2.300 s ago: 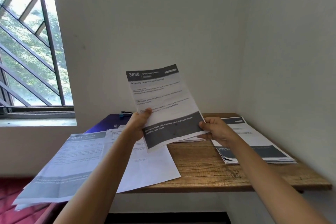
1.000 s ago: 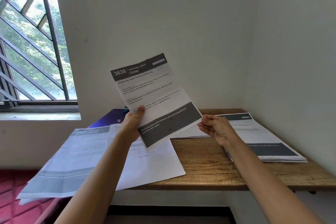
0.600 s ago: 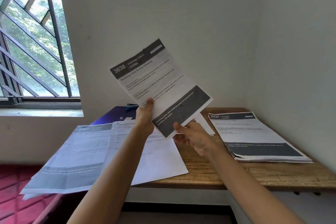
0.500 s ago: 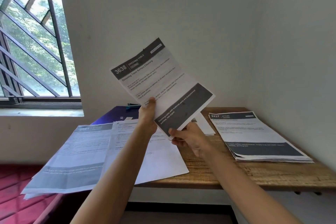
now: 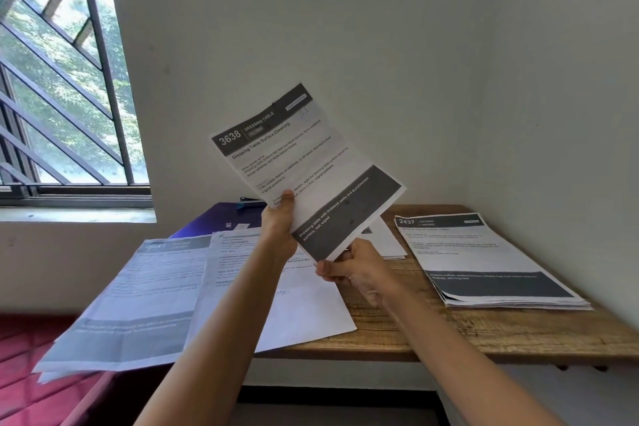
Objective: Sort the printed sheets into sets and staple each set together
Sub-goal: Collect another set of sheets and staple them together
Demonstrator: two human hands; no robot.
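I hold a printed sheet headed "3638 Dressing Table" [image 5: 304, 162] up in the air, tilted to the right, above the wooden table [image 5: 432, 332]. My left hand [image 5: 278, 228] grips its left edge with the thumb on the front. My right hand [image 5: 359, 270] pinches its bottom corner from below. A stack of sheets headed "2437 Kitchen" [image 5: 484, 259] lies at the table's right. Loose sheets [image 5: 166, 294] overlap at the left and hang over the table's edge. A small pile of sheets [image 5: 387, 239] lies behind my right hand.
A purple folder [image 5: 221, 221] lies at the back of the table with a dark and blue object [image 5: 249, 202] on it, too small to identify. White walls close off the back and right. A barred window [image 5: 62, 79] is at the left. Red floor tiles [image 5: 20, 391] show below.
The sheet rose and tilted to the right in my left hand. My right hand let go of its right edge, dropped, then took hold of the bottom corner.
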